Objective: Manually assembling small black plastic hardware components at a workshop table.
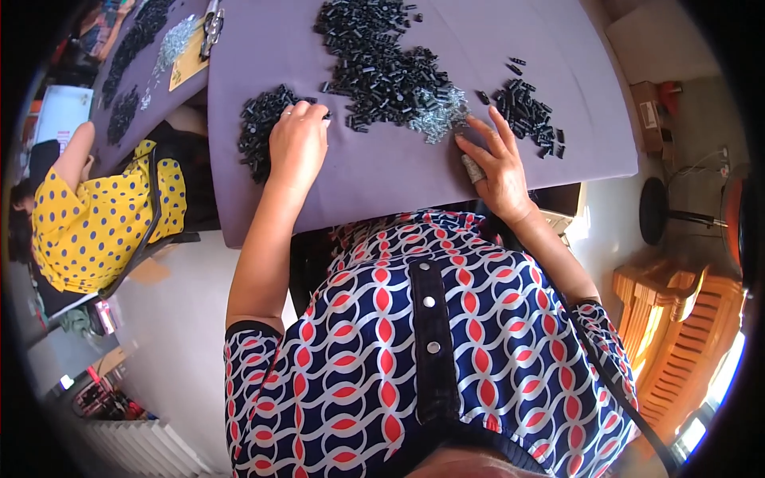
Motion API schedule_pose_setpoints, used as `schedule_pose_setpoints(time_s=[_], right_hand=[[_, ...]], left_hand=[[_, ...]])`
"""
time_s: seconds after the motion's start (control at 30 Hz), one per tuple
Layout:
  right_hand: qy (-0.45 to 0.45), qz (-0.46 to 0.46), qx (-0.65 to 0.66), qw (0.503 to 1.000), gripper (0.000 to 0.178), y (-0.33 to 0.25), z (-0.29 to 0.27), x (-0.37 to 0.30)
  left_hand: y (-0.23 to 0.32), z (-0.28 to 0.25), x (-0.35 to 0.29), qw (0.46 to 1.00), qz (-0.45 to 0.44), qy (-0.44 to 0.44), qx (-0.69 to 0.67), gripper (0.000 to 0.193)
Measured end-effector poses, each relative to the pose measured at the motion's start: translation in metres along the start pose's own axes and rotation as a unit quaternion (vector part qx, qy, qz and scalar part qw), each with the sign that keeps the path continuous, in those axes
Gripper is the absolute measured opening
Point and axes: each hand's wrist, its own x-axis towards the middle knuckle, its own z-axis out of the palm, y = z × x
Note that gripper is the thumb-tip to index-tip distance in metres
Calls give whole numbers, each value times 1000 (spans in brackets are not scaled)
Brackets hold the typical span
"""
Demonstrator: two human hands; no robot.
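Note:
My left hand [299,139] lies at the right edge of a pile of small black plastic pieces [259,127]. Its fingers are curled together, and whatever they may hold is hidden. On the right, my right hand [500,166] has its fingers apart, reaching to the edge of a heap of small silvery metal pieces [440,115]. A grey wrap [473,169] covers its thumb. Between the hands spreads a large heap of black plastic pieces [374,68], its lower right side meeting the silvery ones. Beyond my right hand lies another black pile [527,111].
A purple-grey cloth covers the table [558,48]. At left, a person in a yellow dotted top [96,215] sits by a second table with similar piles. A cardboard box [649,119] and wooden furniture [677,334] stand at right.

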Motion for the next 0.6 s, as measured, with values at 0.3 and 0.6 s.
schedule_pose_setpoints(time_s=[0.3, 0.6], right_hand=[[47, 69, 24, 996, 24, 15, 11, 11], [43, 36, -48, 997, 16, 12, 11, 10]], left_hand=[[36, -11, -15, 997, 10, 68, -34, 12], [67, 9, -65, 806, -200, -61, -554, 14]])
